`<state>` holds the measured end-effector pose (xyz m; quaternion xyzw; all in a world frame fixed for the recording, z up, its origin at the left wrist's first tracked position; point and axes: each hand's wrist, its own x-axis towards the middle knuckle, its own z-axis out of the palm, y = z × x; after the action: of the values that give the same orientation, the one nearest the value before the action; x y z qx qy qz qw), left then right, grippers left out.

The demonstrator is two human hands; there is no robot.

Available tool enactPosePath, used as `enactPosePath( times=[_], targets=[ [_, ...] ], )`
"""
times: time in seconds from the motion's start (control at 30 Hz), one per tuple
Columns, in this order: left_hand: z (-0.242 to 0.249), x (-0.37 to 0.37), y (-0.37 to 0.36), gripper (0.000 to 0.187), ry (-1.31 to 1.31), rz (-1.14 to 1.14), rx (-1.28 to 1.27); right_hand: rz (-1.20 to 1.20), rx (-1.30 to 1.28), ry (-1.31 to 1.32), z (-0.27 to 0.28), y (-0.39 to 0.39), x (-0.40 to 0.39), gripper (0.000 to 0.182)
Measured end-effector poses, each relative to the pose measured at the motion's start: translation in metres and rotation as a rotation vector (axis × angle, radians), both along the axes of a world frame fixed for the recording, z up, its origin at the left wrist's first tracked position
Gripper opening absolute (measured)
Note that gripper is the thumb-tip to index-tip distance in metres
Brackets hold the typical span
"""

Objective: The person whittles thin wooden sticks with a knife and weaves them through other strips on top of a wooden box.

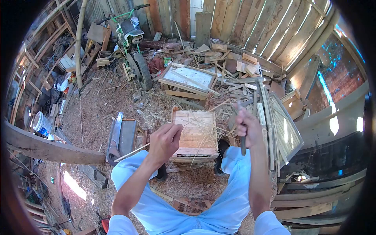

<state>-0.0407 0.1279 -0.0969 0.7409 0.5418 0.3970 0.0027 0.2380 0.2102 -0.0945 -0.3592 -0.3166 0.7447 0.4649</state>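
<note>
My left hand (166,143) is closed round a thin wooden strip (133,152), one end of which sticks out to the lower left over my knee. The strip's other end runs toward a low wooden bench (194,133) between my knees. Above my right thigh, my right hand (249,127) grips what looks like a knife (243,145). Its dark end points down below my fist, and its upper part is blurred. Thin shavings (209,135) lie across the right side of the bench top.
A handsaw (116,133) rests on a small dark-topped stool (127,135) at the left. Farther off are a wooden-framed tray (188,78), a small motorbike (135,51) and heaped wood scraps (235,70). Long boards and a framed panel (285,129) stand close on my right.
</note>
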Motion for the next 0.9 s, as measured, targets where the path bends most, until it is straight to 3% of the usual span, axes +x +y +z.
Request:
enactPosePath(
  times=[0.3, 0.57, 0.63, 0.9],
  targets=[
    [0.003, 0.019, 0.003, 0.006, -0.083, -0.012, -0.078, 0.387, 0.04, -0.21, 0.003, -0.049, -0.088, 0.036],
    [0.0, 0.014, 0.003, 0.005, -0.131, -0.057, -0.04, 0.34, -0.055, -0.15, 0.008, -0.038, -0.075, 0.034],
    [0.006, 0.009, -0.004, 0.004, -0.135, 0.002, -0.225, 0.242, -0.025, -0.122, 0.011, -0.028, -0.063, 0.035],
    [0.0, 0.013, -0.003, 0.005, -0.075, -0.018, -0.055, 0.283, -0.07, -0.115, 0.009, -0.041, -0.074, 0.032]
  ],
)
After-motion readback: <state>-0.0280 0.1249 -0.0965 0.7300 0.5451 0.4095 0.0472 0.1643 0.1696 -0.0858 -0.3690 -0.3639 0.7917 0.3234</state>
